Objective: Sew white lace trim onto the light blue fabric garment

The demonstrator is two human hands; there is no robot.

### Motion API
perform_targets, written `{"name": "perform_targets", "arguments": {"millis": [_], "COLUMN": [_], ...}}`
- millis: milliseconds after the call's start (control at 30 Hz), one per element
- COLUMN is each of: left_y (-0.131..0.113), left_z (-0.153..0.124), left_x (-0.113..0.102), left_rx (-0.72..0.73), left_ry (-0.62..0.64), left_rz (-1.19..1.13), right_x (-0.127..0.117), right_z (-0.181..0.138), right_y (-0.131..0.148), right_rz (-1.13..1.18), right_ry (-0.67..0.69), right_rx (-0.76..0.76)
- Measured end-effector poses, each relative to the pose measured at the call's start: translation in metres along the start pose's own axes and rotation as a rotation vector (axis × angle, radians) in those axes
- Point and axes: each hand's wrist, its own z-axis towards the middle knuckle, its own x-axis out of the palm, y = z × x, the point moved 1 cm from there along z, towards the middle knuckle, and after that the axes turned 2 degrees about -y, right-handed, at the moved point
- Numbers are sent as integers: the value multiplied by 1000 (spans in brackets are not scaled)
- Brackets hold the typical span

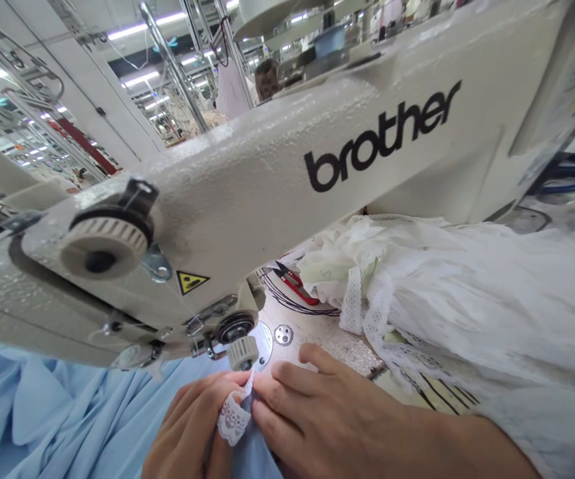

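Observation:
Both of my hands are at the needle end of a Brother sewing machine. My left hand is closed on a strip of white lace trim, which loops over its fingers and runs up toward the needle area. Beside it, my right hand has its fingers bent and its fingertips against the light blue fabric and the upper end of the lace. Whether those fingertips pinch the cloth is hard to see. The machine's head hides the needle and presser foot.
White lace-edged garments are heaped on the right of the machine bed. Red thread snips lie behind the needle plate, near dark cords. Blue-handled scissors rest at the far right. More blue fabric spreads out at left.

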Motion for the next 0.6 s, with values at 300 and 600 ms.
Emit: {"name": "perform_targets", "arguments": {"millis": [300, 600], "left_y": [10, 1], "left_z": [6, 2], "left_x": [-8, -6], "left_rx": [104, 200], "left_ry": [101, -20], "left_rz": [169, 14], "right_x": [-9, -3], "right_z": [5, 0], "right_y": [-4, 4], "right_rz": [70, -32], "right_ry": [109, -65], "right_rx": [43, -54]}}
